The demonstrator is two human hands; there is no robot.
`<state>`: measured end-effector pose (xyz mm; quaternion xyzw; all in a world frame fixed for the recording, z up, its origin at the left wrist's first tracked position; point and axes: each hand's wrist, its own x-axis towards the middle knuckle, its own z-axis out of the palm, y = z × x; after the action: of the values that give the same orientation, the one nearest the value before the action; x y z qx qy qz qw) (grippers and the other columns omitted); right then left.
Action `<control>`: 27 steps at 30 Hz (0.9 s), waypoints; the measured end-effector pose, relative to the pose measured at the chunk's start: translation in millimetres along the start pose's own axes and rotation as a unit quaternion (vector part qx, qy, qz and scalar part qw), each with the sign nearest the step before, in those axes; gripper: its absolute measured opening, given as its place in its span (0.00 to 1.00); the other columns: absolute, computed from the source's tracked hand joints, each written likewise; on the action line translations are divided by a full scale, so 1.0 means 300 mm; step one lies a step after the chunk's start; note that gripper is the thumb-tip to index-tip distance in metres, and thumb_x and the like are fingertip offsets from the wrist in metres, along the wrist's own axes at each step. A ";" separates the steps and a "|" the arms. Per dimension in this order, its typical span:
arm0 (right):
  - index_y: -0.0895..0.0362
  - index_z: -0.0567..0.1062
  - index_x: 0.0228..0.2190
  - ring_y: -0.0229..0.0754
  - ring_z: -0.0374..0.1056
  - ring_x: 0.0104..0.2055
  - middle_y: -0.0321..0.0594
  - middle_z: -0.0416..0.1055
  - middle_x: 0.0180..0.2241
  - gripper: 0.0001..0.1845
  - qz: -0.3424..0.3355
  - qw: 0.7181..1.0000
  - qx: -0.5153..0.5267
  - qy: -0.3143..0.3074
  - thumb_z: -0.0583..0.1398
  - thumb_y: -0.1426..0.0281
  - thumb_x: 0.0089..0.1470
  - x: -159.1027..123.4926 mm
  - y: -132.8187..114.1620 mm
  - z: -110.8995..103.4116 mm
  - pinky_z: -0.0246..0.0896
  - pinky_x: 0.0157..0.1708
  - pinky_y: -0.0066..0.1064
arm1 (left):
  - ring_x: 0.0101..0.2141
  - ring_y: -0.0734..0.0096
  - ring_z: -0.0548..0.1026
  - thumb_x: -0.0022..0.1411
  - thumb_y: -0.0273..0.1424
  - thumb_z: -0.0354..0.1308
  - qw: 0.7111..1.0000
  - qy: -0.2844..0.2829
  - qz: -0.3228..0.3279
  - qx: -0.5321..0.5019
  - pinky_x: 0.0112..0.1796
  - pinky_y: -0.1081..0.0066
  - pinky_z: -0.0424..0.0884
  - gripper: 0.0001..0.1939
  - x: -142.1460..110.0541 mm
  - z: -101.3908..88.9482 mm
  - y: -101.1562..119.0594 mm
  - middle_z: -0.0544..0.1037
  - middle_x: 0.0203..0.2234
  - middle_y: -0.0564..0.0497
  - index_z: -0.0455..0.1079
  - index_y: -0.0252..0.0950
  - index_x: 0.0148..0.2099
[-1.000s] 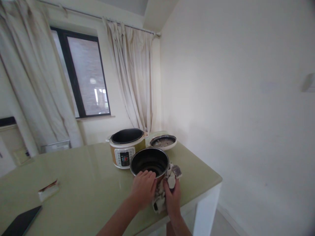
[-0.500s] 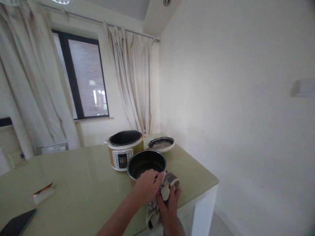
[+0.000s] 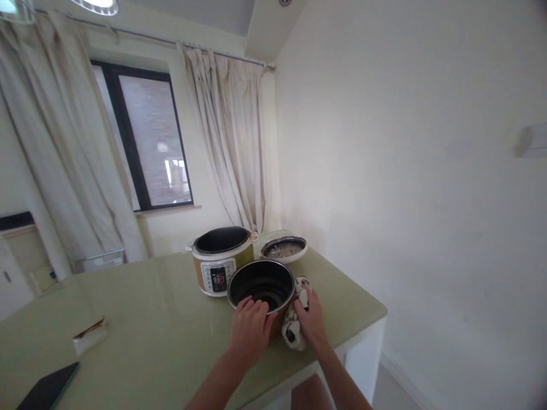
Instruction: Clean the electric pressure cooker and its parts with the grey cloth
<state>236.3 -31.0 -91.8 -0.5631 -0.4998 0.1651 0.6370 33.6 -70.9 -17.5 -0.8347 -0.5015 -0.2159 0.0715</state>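
Observation:
A dark inner pot with a metal rim stands on the pale green table. My left hand grips the pot's near rim, fingers curled over the edge. My right hand presses a patterned white and brown cloth against the pot's right side, fingers closed around the cloth. Behind the pot sits a gold and white rice cooker body with its cavity open.
The cooker's lid lies upside down at the back right of the table. A small wrapped packet and a dark flat tablet lie at the left. The table's right edge drops off near the white wall. Curtains and a window stand behind.
My right hand carried the cloth from in front of the pot up to its right side. My left hand let go of the cloth and took the rim again.

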 end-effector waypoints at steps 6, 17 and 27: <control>0.56 0.77 0.59 0.62 0.65 0.67 0.53 0.72 0.61 0.32 -0.047 0.998 -0.029 0.020 0.62 0.58 0.55 -0.218 0.054 0.066 0.60 0.65 0.53 | 0.47 0.48 0.78 0.75 0.37 0.46 0.993 0.001 -0.122 -0.004 0.56 0.47 0.63 0.19 0.047 -0.010 0.211 0.83 0.42 0.39 0.78 0.36 0.44; 0.57 0.72 0.63 0.54 0.66 0.66 0.51 0.71 0.63 0.33 -0.093 0.996 -0.002 -0.020 0.60 0.63 0.58 -0.113 0.020 -0.014 0.60 0.66 0.48 | 0.45 0.60 0.79 0.76 0.44 0.50 0.995 -0.031 0.066 -0.074 0.65 0.47 0.59 0.20 0.070 -0.078 -0.159 0.84 0.38 0.49 0.80 0.43 0.41; 0.59 0.67 0.61 0.62 0.64 0.60 0.57 0.68 0.56 0.30 -0.055 0.988 -0.095 0.105 0.57 0.61 0.60 -0.250 -0.013 0.162 0.59 0.60 0.56 | 0.41 0.53 0.81 0.78 0.49 0.41 0.995 0.027 -0.079 0.047 0.56 0.50 0.66 0.35 0.050 -0.002 -0.008 0.84 0.31 0.40 0.81 0.36 0.31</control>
<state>161.5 -63.4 -128.6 -0.6071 -0.4738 0.0211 0.6375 37.4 -57.7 -10.7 -0.7819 -0.5737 -0.2194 0.1069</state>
